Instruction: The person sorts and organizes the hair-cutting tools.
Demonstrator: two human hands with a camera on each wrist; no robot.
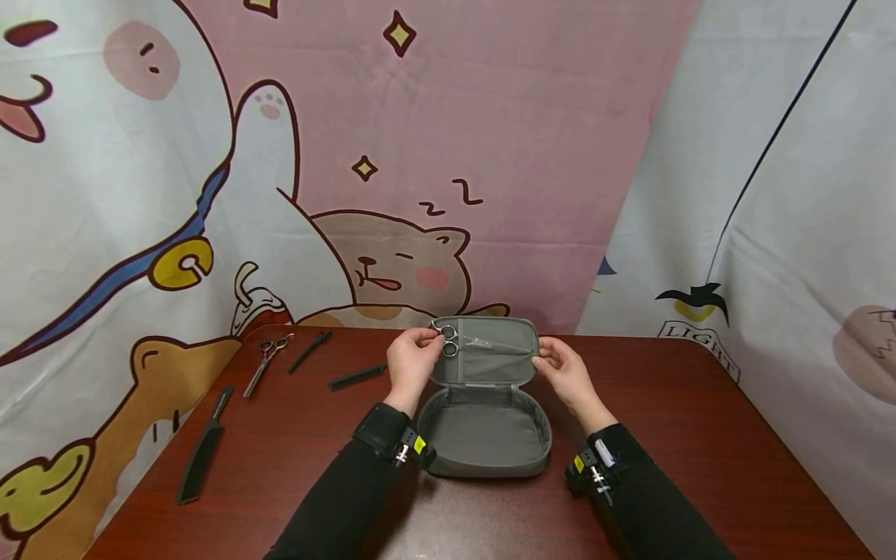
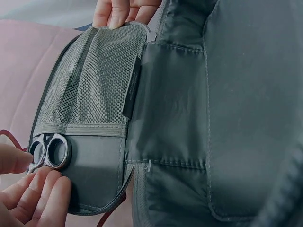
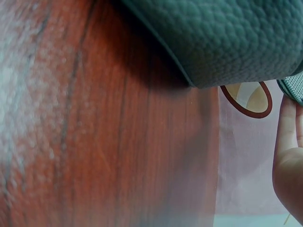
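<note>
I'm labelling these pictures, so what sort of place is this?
Probably a makeshift indoor workspace: a reddish-brown table before cartoon-printed cloth, with an open grey case and loose scissors on the table.

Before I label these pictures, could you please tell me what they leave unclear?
Blades of pocketed scissors: left wrist view, behind the mesh pocket.
Whether the comb beside the left hand continues behind it: head view, hand blocks.
Rest of the right hand: right wrist view, cut off by right edge.
Tag print: left wrist view, too small.
</note>
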